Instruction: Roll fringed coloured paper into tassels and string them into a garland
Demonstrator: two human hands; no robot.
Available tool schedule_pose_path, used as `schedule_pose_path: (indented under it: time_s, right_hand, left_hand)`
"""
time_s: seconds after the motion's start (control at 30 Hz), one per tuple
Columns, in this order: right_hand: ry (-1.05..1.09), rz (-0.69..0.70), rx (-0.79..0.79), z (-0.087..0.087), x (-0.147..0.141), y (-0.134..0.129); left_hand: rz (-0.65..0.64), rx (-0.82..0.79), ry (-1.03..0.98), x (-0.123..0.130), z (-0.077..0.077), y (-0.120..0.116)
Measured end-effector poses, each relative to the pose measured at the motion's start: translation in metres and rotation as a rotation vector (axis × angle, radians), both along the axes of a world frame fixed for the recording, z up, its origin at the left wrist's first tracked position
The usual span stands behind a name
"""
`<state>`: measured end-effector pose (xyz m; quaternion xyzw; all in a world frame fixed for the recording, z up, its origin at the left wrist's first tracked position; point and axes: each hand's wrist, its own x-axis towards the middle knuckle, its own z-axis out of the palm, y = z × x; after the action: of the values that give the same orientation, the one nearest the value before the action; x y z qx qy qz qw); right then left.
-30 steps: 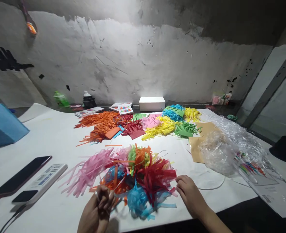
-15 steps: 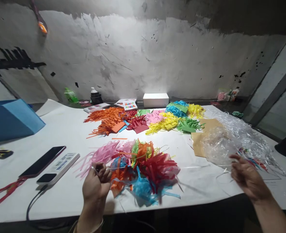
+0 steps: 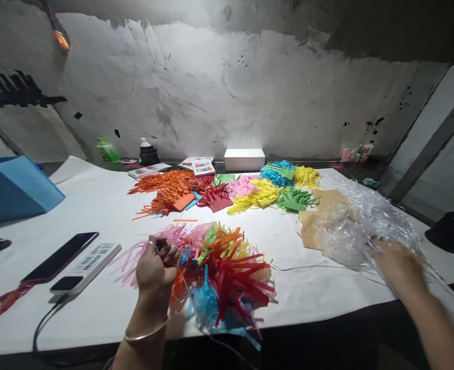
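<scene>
My left hand (image 3: pixel 155 267) is closed in a pinch at the left side of a bunch of paper tassels (image 3: pixel 234 277) in pink, orange, green, red and blue. A thin white string (image 3: pixel 186 288) runs from its fingers down past the tassels to the table's front edge. My right hand (image 3: pixel 398 267), blurred by motion, is at the front of a heap of clear plastic strips (image 3: pixel 384 210). Small coloured bits show by its fingertips, too blurred to name. Whether that hand grips anything is unclear. Another length of pale string (image 3: pixel 307 267) lies between the tassels and the right hand.
Fringed paper pieces (image 3: pixel 169 190) in several colours lie across the back, before a white box (image 3: pixel 244 160). A brown paper sheet (image 3: pixel 307 231) lies under crumpled clear plastic (image 3: pixel 342 236). On the left are a phone (image 3: pixel 61 257), a cabled white device (image 3: pixel 86 270) and a blue box (image 3: pixel 22 190).
My right hand has moved right and toward the plastic heap. My left hand has risen slightly, and the tassel bunch has shifted left and sits differently. The whole view has moved a little.
</scene>
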<state>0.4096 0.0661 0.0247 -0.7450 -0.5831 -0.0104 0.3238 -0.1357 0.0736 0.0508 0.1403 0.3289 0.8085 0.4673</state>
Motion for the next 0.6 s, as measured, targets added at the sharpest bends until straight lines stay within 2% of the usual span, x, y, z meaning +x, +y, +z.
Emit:
schedule_pose_path:
  time_s: [0.13,0.23,0.3,0.37,0.43,0.5,0.6]
  right_hand:
    - [0.112,0.492,-0.108,-0.059,-0.124,0.005]
    - [0.210,0.662,-0.103,-0.085,-0.197,0.012]
    - [0.299,0.713,-0.094,-0.088,-0.221,0.019]
    - [0.404,0.734,-0.094,-0.079,-0.224,0.027]
    - [0.519,0.717,-0.082,-0.059,-0.207,0.034]
    - [0.625,0.660,-0.035,-0.031,-0.177,0.040]
    - [0.733,0.521,0.104,0.017,-0.116,0.049]
  left_hand:
    - [-0.029,0.003,0.024,0.009,-0.002,-0.007]
    - [-0.036,-0.003,0.033,0.008,-0.002,-0.010]
    - [-0.028,-0.003,0.038,0.003,0.000,-0.012]
    - [-0.005,-0.002,0.039,-0.004,0.003,-0.015]
    - [0.026,-0.002,0.034,-0.013,0.005,-0.017]
    - [0.055,0.002,0.029,-0.020,0.008,-0.018]
    - [0.083,0.015,0.027,-0.028,0.012,-0.019]
